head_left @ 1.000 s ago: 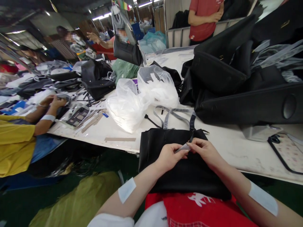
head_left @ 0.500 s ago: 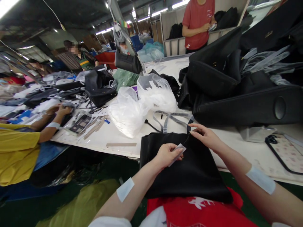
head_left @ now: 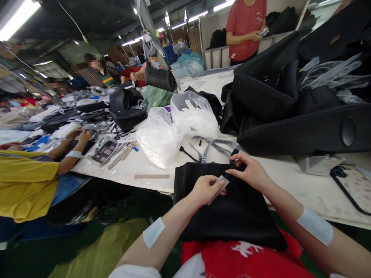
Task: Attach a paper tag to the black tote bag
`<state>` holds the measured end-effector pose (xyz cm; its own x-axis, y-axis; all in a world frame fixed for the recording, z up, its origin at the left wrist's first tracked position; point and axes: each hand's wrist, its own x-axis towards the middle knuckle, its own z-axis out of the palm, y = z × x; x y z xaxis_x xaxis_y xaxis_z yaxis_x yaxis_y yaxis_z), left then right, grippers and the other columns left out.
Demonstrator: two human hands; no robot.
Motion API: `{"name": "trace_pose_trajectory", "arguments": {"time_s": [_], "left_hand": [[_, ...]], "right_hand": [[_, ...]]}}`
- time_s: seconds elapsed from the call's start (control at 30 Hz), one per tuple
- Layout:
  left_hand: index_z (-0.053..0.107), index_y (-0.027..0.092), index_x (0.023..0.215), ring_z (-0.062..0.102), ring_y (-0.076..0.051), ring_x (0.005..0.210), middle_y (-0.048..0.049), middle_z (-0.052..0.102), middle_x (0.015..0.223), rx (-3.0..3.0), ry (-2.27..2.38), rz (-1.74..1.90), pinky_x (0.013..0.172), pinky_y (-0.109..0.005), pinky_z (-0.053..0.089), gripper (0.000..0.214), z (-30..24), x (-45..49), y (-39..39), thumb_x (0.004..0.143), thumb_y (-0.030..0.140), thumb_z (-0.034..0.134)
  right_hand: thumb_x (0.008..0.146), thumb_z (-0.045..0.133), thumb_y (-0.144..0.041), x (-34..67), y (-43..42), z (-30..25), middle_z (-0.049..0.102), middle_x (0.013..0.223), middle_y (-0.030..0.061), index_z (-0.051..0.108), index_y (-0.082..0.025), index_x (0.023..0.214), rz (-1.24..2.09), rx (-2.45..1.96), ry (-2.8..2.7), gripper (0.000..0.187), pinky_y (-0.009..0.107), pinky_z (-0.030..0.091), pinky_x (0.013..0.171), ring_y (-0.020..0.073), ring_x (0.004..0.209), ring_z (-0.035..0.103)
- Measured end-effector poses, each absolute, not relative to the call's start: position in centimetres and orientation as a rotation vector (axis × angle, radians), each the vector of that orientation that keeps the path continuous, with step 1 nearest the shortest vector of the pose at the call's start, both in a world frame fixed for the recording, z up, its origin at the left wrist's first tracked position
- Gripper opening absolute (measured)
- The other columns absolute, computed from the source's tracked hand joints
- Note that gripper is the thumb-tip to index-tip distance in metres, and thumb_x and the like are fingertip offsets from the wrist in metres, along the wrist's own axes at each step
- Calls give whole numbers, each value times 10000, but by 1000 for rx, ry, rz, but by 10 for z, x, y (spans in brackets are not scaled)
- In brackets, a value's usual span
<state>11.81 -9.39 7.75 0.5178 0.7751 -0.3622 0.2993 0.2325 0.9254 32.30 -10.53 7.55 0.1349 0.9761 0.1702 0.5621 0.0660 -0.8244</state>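
Left hand (head_left: 205,189) pinching pale slip (head_left: 213,197) between thumb and fingers, over front of black bag (head_left: 232,222). Right hand (head_left: 251,172) just beside it, thumb and fingertips at dark strap (head_left: 233,162) by bag's top edge; can't tell if it's gripped. Hands near each other, a small gap between. Bag tilted, bottom at lap, top against surface (head_left: 278,172). Film-wrapped handles (head_left: 205,153) lie on surface beyond it. White sacks (head_left: 158,137) behind handles, bag pile (head_left: 269,81) right, brown strip (head_left: 152,176) left.
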Motion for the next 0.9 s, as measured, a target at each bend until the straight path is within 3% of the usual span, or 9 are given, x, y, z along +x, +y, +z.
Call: {"name": "trace_pose_trajectory", "arguments": {"time_s": [0.13, 0.27, 0.47, 0.63, 0.8, 0.9], "left_hand": [[685, 108, 862, 687, -170, 666, -91, 718, 773, 1347, 1059, 440, 642, -262, 548, 400, 78, 125, -89, 794, 498, 628], [688, 106, 863, 679, -146, 641, -85, 716, 760, 1341, 1056, 443, 610, -232, 542, 371, 84, 133, -82, 802, 468, 637], [682, 115, 874, 676, -158, 655, -59, 692, 701, 1376, 1011, 464, 594, -240, 535, 331, 84, 145, -75, 800, 436, 646], [670, 127, 854, 629, -133, 561, -46, 684, 703, 1497, 1076, 484, 536, -226, 482, 307, 82, 148, -72, 837, 422, 584], [683, 167, 813, 640, -169, 735, -45, 701, 770, 2033, 1087, 560, 719, -267, 474, 258, 89, 148, -71, 886, 341, 506], [689, 175, 856, 638, -202, 823, -74, 708, 859, 2266, 1069, 554, 800, -313, 459, 257, 93, 149, -72, 900, 292, 464]], "right_hand": [[712, 756, -404, 317, -111, 82, 642, 791, 10, 643, -240, 985, 637, -1586, -1569, 338, 316, 447, 699, 212, 742, 608], [834, 612, -338, 316, -114, 83, 687, 934, 34, 665, -241, 1022, 630, -1531, -1599, 218, 341, 473, 798, 225, 860, 630], [885, 527, -268, 313, -119, 81, 694, 966, 47, 669, -216, 1012, 438, -1471, -1727, 198, 355, 486, 825, 224, 902, 630], [920, 460, -263, 316, -124, 78, 675, 1049, 66, 621, -211, 1124, 427, -1462, -1729, 265, 378, 483, 864, 231, 960, 618], [892, 518, -273, 325, -120, 81, 676, 1052, 50, 645, -227, 1125, 519, -1477, -1832, 269, 356, 478, 856, 222, 951, 620], [908, 515, -288, 328, -114, 84, 686, 934, 36, 692, -254, 1058, 546, -1463, -1944, 234, 323, 484, 757, 207, 851, 631]]}}
